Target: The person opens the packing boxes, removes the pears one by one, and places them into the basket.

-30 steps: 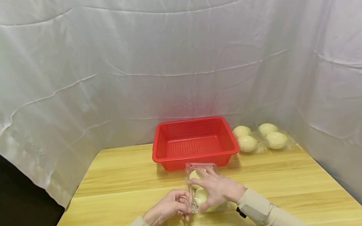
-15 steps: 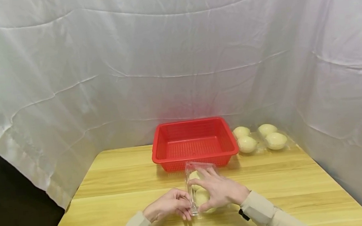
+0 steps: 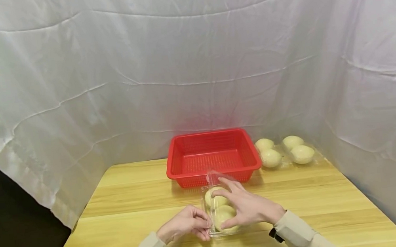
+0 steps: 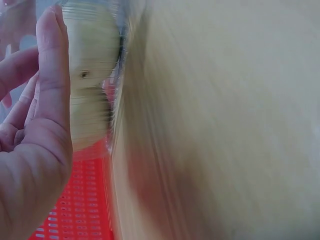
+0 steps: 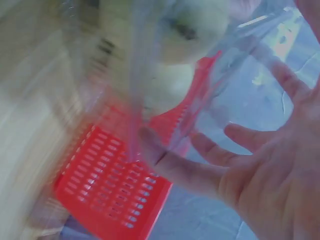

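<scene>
A clear plastic clamshell box [image 3: 226, 233] sits on the table in front of the basket. Two pale yellow, rounded pieces [image 3: 224, 215] lie in it, one behind the other; their kind is not certain. My left hand [image 3: 188, 224] pinches the box's near left edge between thumb and fingers. With fingers spread, my right hand [image 3: 250, 208] holds the clear lid [image 3: 220, 173], which tilts up over the box. In the right wrist view the fingers [image 5: 195, 175] lie against the transparent sheet; blur hides the exact contact.
Behind the box stands a red perforated basket [image 3: 214, 177] with nothing in it. Two more clear packs, each with two pale yellow pieces [image 3: 302, 154], stand at its right. The wooden table [image 3: 129, 225] extends to both sides, with a pale curtain [image 3: 192, 60] behind.
The lid has gone from lying nearly flat to tilted upward, raised by my right hand, which has shifted slightly right. My left hand has stayed at the box's edge.
</scene>
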Demonstrator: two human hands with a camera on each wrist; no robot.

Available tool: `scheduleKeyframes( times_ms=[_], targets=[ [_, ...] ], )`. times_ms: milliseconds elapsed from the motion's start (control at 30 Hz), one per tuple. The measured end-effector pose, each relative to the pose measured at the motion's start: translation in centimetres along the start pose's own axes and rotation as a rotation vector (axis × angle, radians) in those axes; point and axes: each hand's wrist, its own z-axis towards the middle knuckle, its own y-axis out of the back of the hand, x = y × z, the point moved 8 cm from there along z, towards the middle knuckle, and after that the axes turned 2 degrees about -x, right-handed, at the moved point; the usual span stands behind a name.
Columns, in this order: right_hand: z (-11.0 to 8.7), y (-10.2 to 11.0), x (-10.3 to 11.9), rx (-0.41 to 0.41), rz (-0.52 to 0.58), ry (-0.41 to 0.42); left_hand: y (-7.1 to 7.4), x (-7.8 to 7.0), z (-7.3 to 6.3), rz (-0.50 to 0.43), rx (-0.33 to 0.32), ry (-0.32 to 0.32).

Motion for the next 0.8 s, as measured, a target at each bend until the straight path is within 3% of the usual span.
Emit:
scheduleKeyframes(
  times_ms=[167,467,667,800],
  targets=[
    [-0.9,0.8,-0.8,-0.067,0.099,-0.007,0.5,0.0,-0.2,0.022,-0.020,0.010],
    [-2.8,2.3,-2.5,-0.109,0.325,-0.041,1.2,0.0,-0.4,0.025,-0.027,0.015],
    [-4.4,4.2,-3.5,-0.254,0.304,-0.057,1.5,0.1,-0.4,0.021,-0.026,0.025],
    [-5.2,5.7,-4.5,-0.333,0.348,-0.164,1.6,0.2,-0.3,0.020,-0.021,0.019]
  ],
)
